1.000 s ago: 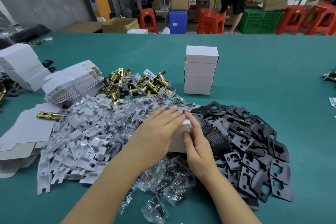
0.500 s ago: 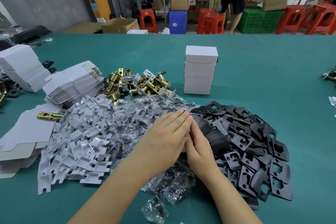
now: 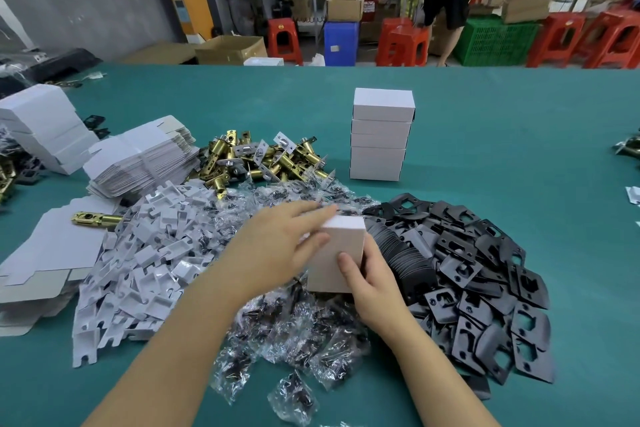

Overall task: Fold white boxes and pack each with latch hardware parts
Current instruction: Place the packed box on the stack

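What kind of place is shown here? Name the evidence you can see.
Most likely a small factory's packing workshop: a green table heaped with brass latch bolts and black strike plates, a stack of closed white boxes, and cartons and plastic stools behind.

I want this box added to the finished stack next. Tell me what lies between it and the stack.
Nothing tall does. The closed box, held in both hands, sits over the bagged screws, which spread toward the stack of boxes. Above them the path looks clear.
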The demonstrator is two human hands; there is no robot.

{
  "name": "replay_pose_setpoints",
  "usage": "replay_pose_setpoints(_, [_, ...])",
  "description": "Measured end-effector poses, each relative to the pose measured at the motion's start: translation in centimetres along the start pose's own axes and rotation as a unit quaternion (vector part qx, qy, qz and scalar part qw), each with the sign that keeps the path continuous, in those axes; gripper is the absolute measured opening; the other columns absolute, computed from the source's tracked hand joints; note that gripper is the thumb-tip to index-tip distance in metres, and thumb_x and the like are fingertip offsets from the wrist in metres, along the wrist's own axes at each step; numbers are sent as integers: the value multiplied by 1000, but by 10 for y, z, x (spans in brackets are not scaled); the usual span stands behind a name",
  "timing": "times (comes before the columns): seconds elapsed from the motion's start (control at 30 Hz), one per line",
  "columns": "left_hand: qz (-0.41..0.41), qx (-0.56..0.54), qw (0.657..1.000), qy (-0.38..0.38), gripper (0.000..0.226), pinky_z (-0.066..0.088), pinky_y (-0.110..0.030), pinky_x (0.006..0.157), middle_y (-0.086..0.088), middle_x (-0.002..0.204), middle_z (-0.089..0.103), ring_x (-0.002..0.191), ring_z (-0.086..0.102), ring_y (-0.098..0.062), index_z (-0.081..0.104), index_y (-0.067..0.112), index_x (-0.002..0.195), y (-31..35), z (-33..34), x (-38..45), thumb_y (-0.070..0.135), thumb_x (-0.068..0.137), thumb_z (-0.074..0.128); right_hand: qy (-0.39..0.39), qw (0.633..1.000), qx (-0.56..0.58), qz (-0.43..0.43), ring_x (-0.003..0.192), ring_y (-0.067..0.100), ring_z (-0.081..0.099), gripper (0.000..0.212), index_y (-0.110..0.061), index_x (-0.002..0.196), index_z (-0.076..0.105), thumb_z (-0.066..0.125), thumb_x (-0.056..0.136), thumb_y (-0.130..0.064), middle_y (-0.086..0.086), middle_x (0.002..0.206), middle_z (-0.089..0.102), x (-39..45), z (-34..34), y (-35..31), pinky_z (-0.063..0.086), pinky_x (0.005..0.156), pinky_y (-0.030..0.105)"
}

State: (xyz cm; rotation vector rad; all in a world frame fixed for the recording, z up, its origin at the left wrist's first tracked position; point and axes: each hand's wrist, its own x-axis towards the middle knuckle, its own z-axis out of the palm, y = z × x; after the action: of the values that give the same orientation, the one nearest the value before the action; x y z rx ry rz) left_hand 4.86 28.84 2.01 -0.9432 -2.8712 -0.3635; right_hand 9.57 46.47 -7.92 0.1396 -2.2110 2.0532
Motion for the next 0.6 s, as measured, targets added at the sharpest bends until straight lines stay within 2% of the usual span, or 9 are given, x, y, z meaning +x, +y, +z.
replay_pose_setpoints(0.03, [-17, -42, 999, -28, 53, 48, -19, 87, 34, 124, 58, 101, 54, 13, 32, 50, 154, -5, -2, 0, 54, 101, 40, 7, 1000, 16, 5, 105, 3, 66, 36, -47, 133, 48, 54, 97, -43, -25, 115, 66, 0, -1, -1, 56, 78, 20])
replay_pose_setpoints(0.07, [-36, -102, 993, -51, 52, 46, -11, 69, 40, 100, 61, 83, 55, 15, 31, 54, 152, -9, -2, 2, 53, 102, 43, 13, 999, 30, 7, 105, 4, 67, 37, -46, 134, 49, 53, 97, -45, -23, 116, 67, 1, -2, -3, 57, 78, 22])
replay_pose_setpoints(0.1, [-55, -163, 983, -62, 49, 43, -10, 56, 41, 84, 60, 69, 56, 12, 34, 56, 150, -12, -2, 3, 51, 103, 47, 18, 999, 47, 10, 104, 8, 69, 38, -45, 136, 51, 52, 98, -46, -19, 118, 69, 1, -2, -4, 58, 77, 25])
replay_pose_setpoints(0.13, [-68, -211, 973, -62, 45, 42, -10, 50, 41, 76, 61, 61, 57, 9, 40, 58, 146, -14, -2, 4, 49, 103, 49, 22, 997, 70, 17, 102, 12, 70, 39, -43, 137, 54, 52, 98, -46, -13, 119, 71, 2, -3, -5, 60, 77, 30])
replay_pose_setpoints(0.23, [-80, -324, 939, -77, 35, 45, -13, 49, 24, 73, 69, 58, 66, -3, 53, 62, 134, -14, -1, 7, 43, 104, 53, 28, 991, 123, 47, 99, 22, 72, 44, -38, 139, 59, 55, 96, -47, -1, 121, 73, 3, -6, -7, 61, 82, 44])
replay_pose_setpoints(0.33, [-83, -421, 896, -117, 36, 53, -26, 56, 14, 76, 71, 63, 68, -19, 58, 59, 131, -13, 2, 10, 35, 105, 54, 26, 991, 123, 47, 97, 22, 72, 44, -38, 136, 62, 59, 94, -51, 1, 119, 74, 3, -8, -8, 61, 80, 42])
replay_pose_setpoints(0.47, [-103, -474, 867, -111, 36, 58, -33, 61, 7, 78, 71, 67, 67, -24, 65, 53, 128, -16, 10, 12, 27, 104, 56, 21, 988, 143, 60, 97, 23, 72, 42, -40, 129, 67, 56, 93, -59, 3, 117, 75, 4, -7, -7, 60, 80, 40])
replay_pose_setpoints(0.53, [-141, -519, 839, -86, 37, 60, -33, 61, 0, 81, 74, 69, 70, -26, 67, 45, 130, -19, 13, 14, 21, 103, 58, 14, 973, 212, 92, 96, 22, 71, 55, -38, 126, 70, 49, 88, -73, 7, 117, 75, 5, -6, -9, 60, 78, 35])
replay_pose_setpoints(0.6, [-194, -592, 781, -32, 44, 61, -31, 61, -11, 85, 76, 70, 71, -26, 62, 29, 138, -23, 13, 17, 19, 95, 63, 15, 952, 286, 110, 95, 26, 70, 76, -29, 131, 67, 46, 79, -81, 13, 121, 72, 7, -6, -6, 59, 76, 35])
